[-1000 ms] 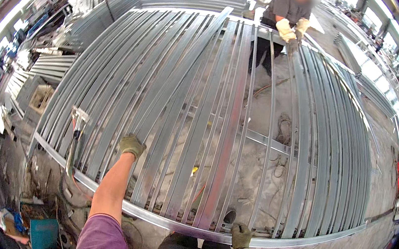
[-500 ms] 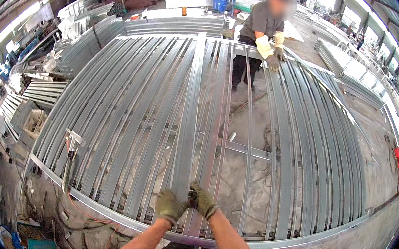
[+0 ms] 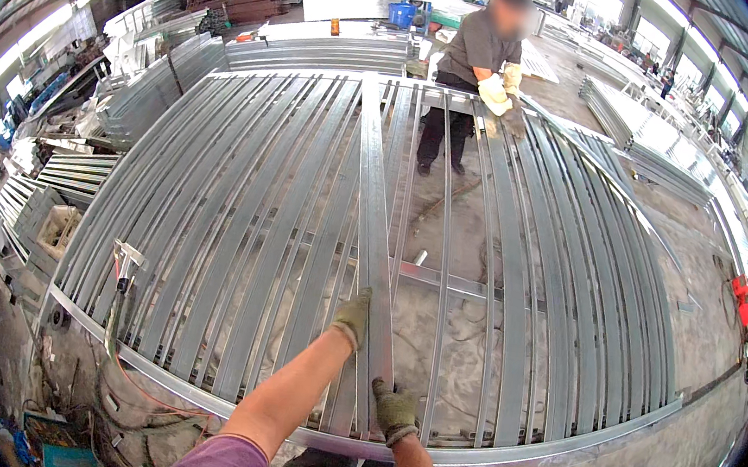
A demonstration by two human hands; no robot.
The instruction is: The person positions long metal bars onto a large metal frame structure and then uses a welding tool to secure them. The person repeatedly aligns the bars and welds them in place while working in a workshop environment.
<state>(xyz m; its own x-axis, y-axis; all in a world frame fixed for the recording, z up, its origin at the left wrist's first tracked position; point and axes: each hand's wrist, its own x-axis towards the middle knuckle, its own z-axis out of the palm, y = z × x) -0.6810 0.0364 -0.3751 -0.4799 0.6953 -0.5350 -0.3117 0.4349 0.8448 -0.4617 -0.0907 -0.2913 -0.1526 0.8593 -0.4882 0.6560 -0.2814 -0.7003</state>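
Note:
A long grey metal tube (image 3: pixel 375 173) lies aslant on top of the slatted metal frame (image 3: pixel 217 407), its near end toward the right. Reaching farther along it, my left hand (image 3: pixel 351 318) in an olive work glove is closed on the tube's left side. My gloved right hand (image 3: pixel 394 411) grips the right side near the close end. Both palms and some fingers are hidden. Beneath and beside the tube run parallel slats (image 3: pixel 274 249), with a wider gap to its right.
Across the frame stands a co-worker (image 3: pixel 479 50), gloved hands at the far ends of the slats. A hand tool with a hose (image 3: pixel 124 268) rests on the left near edge. Stacked metal profiles (image 3: pixel 164 82) stand at the left; cables lie on the floor.
The tube's near end has swung right. My left hand has moved farther forward along it, and my right hand has moved right and nearer to me. The co-worker's hands have shifted slightly.

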